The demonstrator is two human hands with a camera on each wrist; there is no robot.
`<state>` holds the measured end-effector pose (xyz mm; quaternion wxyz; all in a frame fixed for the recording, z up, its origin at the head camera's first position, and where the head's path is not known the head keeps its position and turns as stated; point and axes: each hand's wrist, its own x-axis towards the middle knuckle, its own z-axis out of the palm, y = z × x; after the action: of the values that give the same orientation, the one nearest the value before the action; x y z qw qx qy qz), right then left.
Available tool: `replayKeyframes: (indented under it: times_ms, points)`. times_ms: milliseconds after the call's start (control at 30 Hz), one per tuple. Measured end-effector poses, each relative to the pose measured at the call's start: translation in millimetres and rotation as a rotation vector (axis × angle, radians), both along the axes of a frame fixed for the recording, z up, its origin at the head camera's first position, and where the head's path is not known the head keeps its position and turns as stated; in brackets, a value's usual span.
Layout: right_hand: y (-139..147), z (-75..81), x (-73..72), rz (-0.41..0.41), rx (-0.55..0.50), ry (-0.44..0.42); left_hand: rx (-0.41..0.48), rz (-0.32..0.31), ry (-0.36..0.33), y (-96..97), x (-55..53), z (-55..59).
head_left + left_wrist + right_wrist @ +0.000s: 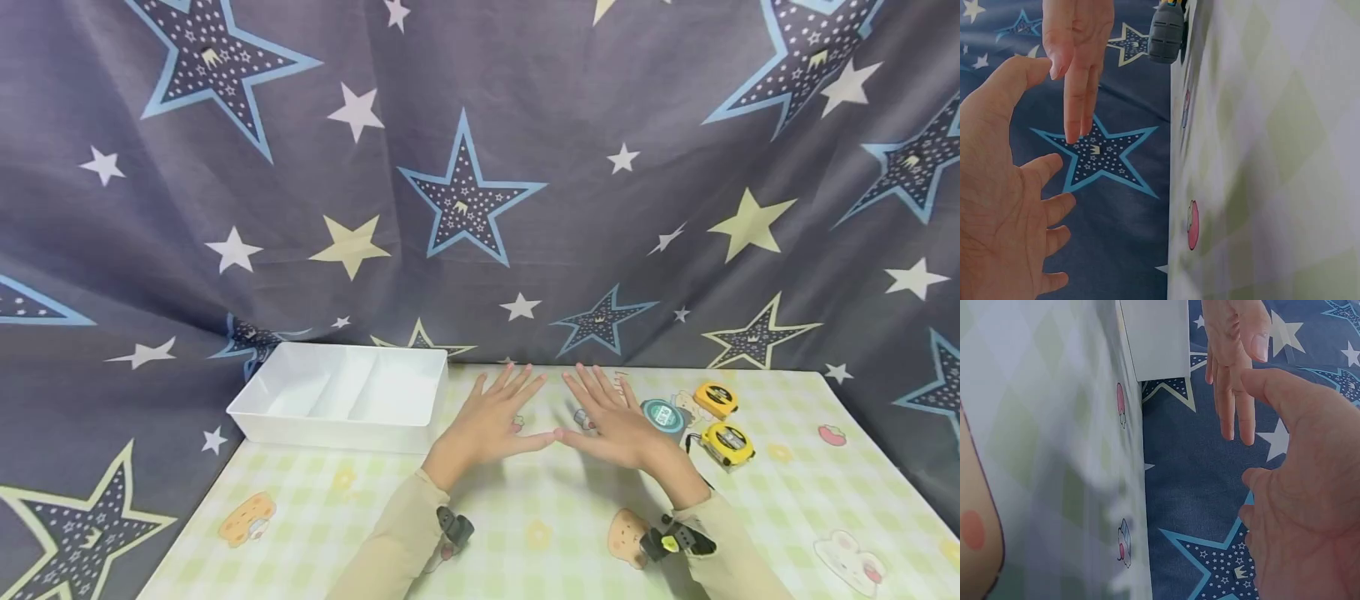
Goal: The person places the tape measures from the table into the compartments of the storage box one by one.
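Both hands hover above the table with fingers spread and thumb tips meeting in the middle. The left hand (pixel 487 423) is just right of a white divided tray (pixel 337 432) and holds nothing. Likewise bare, the right hand (pixel 617 427) is beside a group of tape measures. Nearest to it is a teal and grey tape measure (pixel 663 416), partly behind the hand. Farther right lie an orange-yellow tape measure (pixel 716 400) and a yellow tape measure (pixel 727 444) with a black strap. In the left wrist view, a dark grey tape measure end (pixel 1167 34) shows beyond the hands.
A pale green checked cloth with cartoon prints covers the table (pixel 540 558). Behind it hangs a dark curtain (pixel 570 225) patterned with stars, meeting the table's back edge. The tray stands at the back left, near the curtain. Each wrist wears a small black camera (pixel 454 527).
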<state>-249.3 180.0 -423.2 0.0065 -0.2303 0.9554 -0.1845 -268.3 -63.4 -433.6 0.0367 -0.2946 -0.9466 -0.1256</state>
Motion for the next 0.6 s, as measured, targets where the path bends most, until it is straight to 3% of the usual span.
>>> replayKeyframes:
  times_ms: [333, 467, 600]
  points:
    - [4, 4.8, 4.0, 0.004, -0.012, 0.008, 0.029, 0.028, -0.016, -9.9, 4.3, 18.9]
    - [5, 7.1, 3.8, 0.007, -0.034, 0.004, 0.043, 0.108, 0.020, -28.9, -0.5, 34.1]
    - [4, 11.6, 3.8, 0.025, -0.075, 0.003, 0.117, 0.219, 0.053, -64.0, -3.4, 56.1]
